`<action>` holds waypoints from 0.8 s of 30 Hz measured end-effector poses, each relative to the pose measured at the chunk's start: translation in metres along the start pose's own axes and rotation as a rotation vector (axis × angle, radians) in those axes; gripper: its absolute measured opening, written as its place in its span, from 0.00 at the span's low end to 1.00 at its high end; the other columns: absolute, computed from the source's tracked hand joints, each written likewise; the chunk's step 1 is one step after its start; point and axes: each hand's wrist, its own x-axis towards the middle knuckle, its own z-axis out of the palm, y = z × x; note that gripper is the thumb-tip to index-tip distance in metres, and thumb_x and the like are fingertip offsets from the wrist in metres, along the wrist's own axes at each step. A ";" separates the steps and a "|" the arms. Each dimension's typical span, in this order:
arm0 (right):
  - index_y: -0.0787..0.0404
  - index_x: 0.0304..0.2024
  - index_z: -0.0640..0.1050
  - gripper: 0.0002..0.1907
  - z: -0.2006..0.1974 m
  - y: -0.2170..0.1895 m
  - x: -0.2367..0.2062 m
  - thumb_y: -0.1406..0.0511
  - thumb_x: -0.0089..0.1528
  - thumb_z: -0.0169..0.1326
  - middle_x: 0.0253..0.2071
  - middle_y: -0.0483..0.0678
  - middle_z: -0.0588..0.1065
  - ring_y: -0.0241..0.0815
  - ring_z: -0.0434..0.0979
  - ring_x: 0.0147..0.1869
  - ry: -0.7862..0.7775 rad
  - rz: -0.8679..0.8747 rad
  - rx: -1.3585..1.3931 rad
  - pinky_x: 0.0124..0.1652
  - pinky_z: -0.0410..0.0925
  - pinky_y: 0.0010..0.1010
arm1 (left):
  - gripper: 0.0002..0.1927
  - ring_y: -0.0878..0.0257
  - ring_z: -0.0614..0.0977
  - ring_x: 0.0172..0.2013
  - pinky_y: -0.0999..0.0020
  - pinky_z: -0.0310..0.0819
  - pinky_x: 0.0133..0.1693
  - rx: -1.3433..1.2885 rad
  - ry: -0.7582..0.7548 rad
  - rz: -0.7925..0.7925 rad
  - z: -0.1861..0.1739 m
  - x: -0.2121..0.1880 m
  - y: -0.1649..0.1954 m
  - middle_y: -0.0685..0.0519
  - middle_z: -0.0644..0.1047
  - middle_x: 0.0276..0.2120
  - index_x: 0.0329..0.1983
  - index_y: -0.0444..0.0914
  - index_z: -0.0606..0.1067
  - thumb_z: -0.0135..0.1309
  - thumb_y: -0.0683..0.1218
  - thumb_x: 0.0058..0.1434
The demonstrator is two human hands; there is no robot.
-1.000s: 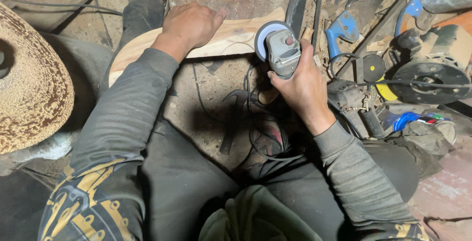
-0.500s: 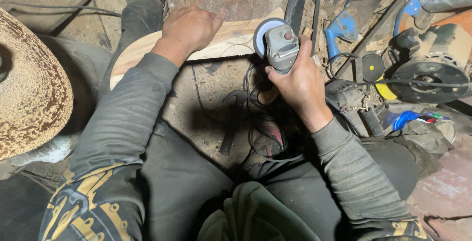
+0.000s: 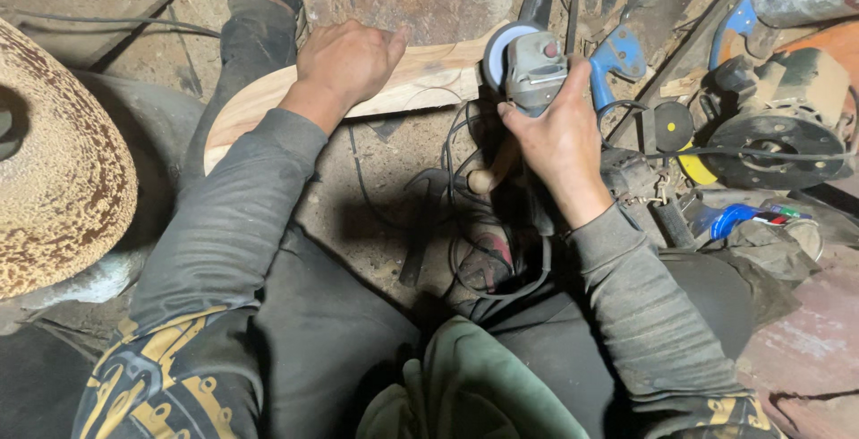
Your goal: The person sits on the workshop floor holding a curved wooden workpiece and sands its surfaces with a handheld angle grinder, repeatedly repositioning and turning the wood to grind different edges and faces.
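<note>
While the person sits on the dusty ground, the left hand lies palm down, fingers together, pressing flat on a pale curved wooden plank that runs from the left-centre of the frame up toward the top centre. The right hand is wrapped tight around the body of a grey angle grinder, whose disc meets the plank's right end at the upper middle. A black power cord loops on the floor just below the grinder. At the left edge sits a large worn abrasive wheel. In the upper right lie a blue-handled tool and a round dark motor housing, near the right hand but not touching it.
</note>
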 end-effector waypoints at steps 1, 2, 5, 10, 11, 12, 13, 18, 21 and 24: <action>0.63 0.66 0.56 0.46 -0.002 0.001 -0.001 0.55 0.57 0.70 0.47 0.69 0.78 0.69 0.80 0.52 0.019 0.003 0.008 0.49 0.72 0.50 | 0.33 0.42 0.83 0.40 0.48 0.73 0.52 0.008 0.001 0.002 0.000 -0.001 0.000 0.39 0.82 0.35 0.44 0.44 0.85 0.29 0.63 0.77; 0.62 0.66 0.57 0.45 -0.003 0.001 -0.001 0.55 0.58 0.70 0.48 0.68 0.78 0.69 0.80 0.52 0.038 0.003 0.017 0.50 0.72 0.49 | 0.32 0.41 0.83 0.39 0.47 0.72 0.51 -0.010 0.032 0.019 0.000 -0.002 -0.001 0.39 0.82 0.35 0.44 0.45 0.85 0.29 0.63 0.76; 0.63 0.66 0.56 0.47 -0.015 0.003 -0.003 0.56 0.56 0.71 0.47 0.67 0.78 0.68 0.80 0.51 0.065 0.052 0.018 0.48 0.71 0.50 | 0.31 0.40 0.82 0.39 0.45 0.72 0.48 -0.057 0.122 0.044 -0.004 -0.002 0.003 0.39 0.82 0.35 0.42 0.45 0.84 0.31 0.63 0.73; 0.61 0.68 0.57 0.46 -0.041 0.015 -0.014 0.59 0.59 0.71 0.49 0.65 0.79 0.65 0.81 0.53 0.185 -0.016 0.133 0.51 0.72 0.47 | 0.31 0.40 0.82 0.40 0.48 0.74 0.48 -0.080 0.263 0.065 0.000 0.008 0.036 0.38 0.82 0.35 0.40 0.43 0.84 0.34 0.64 0.74; 0.61 0.68 0.57 0.45 -0.045 0.018 -0.016 0.59 0.59 0.72 0.50 0.65 0.79 0.66 0.81 0.54 0.203 -0.028 0.133 0.51 0.72 0.47 | 0.31 0.41 0.83 0.40 0.47 0.75 0.46 -0.081 0.236 0.035 0.005 0.007 0.044 0.39 0.82 0.36 0.40 0.42 0.84 0.34 0.64 0.74; 0.61 0.68 0.57 0.45 -0.049 0.022 -0.017 0.59 0.59 0.71 0.50 0.65 0.79 0.65 0.81 0.54 0.204 -0.060 0.140 0.51 0.72 0.47 | 0.31 0.41 0.83 0.39 0.46 0.75 0.44 -0.078 0.215 0.005 0.010 0.006 0.051 0.40 0.82 0.36 0.39 0.41 0.83 0.34 0.64 0.74; 0.61 0.68 0.57 0.45 -0.052 0.027 -0.019 0.59 0.60 0.71 0.51 0.64 0.79 0.65 0.82 0.55 0.207 -0.091 0.150 0.51 0.73 0.47 | 0.31 0.41 0.83 0.39 0.45 0.75 0.42 -0.073 0.193 -0.024 0.016 0.003 0.056 0.40 0.82 0.37 0.39 0.40 0.83 0.34 0.64 0.73; 0.61 0.70 0.56 0.47 -0.051 0.053 -0.021 0.60 0.58 0.71 0.53 0.66 0.78 0.66 0.81 0.54 0.157 -0.186 0.120 0.50 0.72 0.48 | 0.29 0.38 0.83 0.38 0.43 0.74 0.43 -0.227 0.265 -0.066 0.057 -0.031 0.062 0.37 0.81 0.34 0.38 0.43 0.84 0.36 0.62 0.72; 0.60 0.69 0.55 0.48 -0.037 0.059 -0.029 0.57 0.56 0.70 0.49 0.68 0.77 0.69 0.79 0.52 -0.001 -0.066 0.049 0.48 0.71 0.51 | 0.29 0.38 0.83 0.38 0.43 0.74 0.44 -0.202 0.215 -0.111 0.063 -0.041 0.051 0.37 0.81 0.33 0.40 0.44 0.84 0.35 0.63 0.73; 0.61 0.69 0.55 0.50 -0.022 0.056 -0.033 0.55 0.55 0.70 0.49 0.69 0.76 0.72 0.77 0.51 -0.062 -0.094 -0.016 0.47 0.70 0.54 | 0.28 0.37 0.82 0.38 0.43 0.74 0.45 -0.194 0.185 -0.161 0.054 -0.041 0.037 0.36 0.81 0.34 0.44 0.46 0.84 0.34 0.63 0.73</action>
